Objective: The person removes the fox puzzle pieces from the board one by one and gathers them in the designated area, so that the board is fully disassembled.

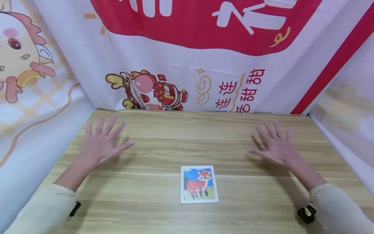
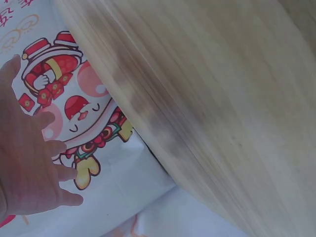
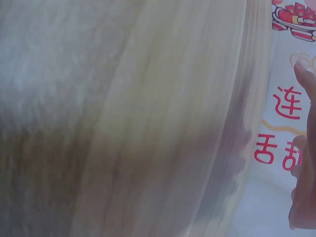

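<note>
A small square jigsaw puzzle [image 1: 199, 184] with a fox picture and a white frame lies on the wooden table, near the middle. Its pieces sit inside the frame, with seams showing between them. Far to its left, my left hand [image 1: 100, 143] is held over the table with fingers spread, holding nothing. On the other side, my right hand [image 1: 276, 144] is spread in the same way, also holding nothing. The left wrist view shows the left hand [image 2: 32, 158] at its left edge; the right hand [image 3: 306, 158] is partly cut off at the right edge of its own view.
The wooden table [image 1: 146, 208] reaches back to a white and red printed cloth [image 1: 187, 58] hanging behind it. More printed cloth hangs along the left [image 1: 35, 107] and right sides. Dark straps [image 1: 306, 214] show at both wrists.
</note>
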Demonstrator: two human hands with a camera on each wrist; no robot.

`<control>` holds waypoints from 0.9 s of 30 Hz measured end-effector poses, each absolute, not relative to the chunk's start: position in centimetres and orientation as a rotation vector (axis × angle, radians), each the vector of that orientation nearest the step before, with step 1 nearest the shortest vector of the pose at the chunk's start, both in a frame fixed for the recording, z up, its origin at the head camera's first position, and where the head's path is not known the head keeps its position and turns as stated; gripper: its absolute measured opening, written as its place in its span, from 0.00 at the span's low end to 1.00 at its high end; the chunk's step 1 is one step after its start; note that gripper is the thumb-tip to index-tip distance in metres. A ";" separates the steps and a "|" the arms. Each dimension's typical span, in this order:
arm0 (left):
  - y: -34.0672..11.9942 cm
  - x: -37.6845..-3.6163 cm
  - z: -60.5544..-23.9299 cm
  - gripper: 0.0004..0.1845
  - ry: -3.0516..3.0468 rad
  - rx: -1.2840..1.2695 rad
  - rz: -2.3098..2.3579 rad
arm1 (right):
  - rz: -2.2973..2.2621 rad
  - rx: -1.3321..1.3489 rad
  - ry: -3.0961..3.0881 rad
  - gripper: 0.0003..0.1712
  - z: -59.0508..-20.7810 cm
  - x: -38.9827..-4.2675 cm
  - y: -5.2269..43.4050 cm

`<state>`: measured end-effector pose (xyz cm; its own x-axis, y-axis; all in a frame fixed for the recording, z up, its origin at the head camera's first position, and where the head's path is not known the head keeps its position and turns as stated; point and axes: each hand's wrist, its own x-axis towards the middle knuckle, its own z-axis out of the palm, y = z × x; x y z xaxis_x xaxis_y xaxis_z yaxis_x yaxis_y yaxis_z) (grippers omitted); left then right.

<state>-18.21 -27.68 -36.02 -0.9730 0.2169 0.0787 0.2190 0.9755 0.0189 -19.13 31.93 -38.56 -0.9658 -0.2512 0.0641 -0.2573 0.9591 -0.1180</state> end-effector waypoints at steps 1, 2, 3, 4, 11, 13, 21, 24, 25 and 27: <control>-27.5 -18.2 -36.0 0.50 -3.049 -0.340 -0.041 | 0.192 0.408 -3.058 0.59 -38.5 -19.1 31.8; -27.2 -18.1 -35.9 0.50 -3.052 -0.345 -0.037 | 0.195 0.415 -3.055 0.59 -38.5 -19.0 31.6; -27.0 -18.0 -35.8 0.50 -3.055 -0.349 -0.034 | 0.197 0.422 -3.055 0.59 -38.5 -18.9 31.5; -26.8 -18.0 -35.8 0.50 -3.056 -0.353 -0.032 | 0.198 0.429 -3.053 0.59 -38.5 -18.8 31.3; -25.2 -17.6 -35.8 0.51 -3.068 -0.390 -0.002 | 0.154 0.472 -3.010 0.59 -38.6 -18.1 30.4; -24.7 -17.6 -35.9 0.51 -3.063 -0.406 0.004 | 0.139 0.495 -2.984 0.59 -38.8 -18.0 30.1; -23.3 -17.2 -36.3 0.51 -3.025 -0.476 0.039 | 0.074 0.587 -2.937 0.60 -39.0 -17.6 28.8; -22.8 -17.1 -36.5 0.51 -3.022 -0.498 0.039 | 0.062 0.607 -2.950 0.60 -38.8 -17.4 28.2; -22.6 -17.0 -36.5 0.51 -3.025 -0.506 0.039 | 0.058 0.615 -2.958 0.60 -38.7 -17.3 28.0; -22.2 -16.9 -36.5 0.51 -3.038 -0.525 0.030 | 0.057 0.626 -2.973 0.60 -38.7 -17.2 27.6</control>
<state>-16.86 -22.18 -36.51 -0.9403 0.3360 0.0539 0.3349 0.9418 -0.0287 -17.19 27.62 -38.67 -0.9100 -0.4002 0.1081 -0.4040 0.9146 -0.0156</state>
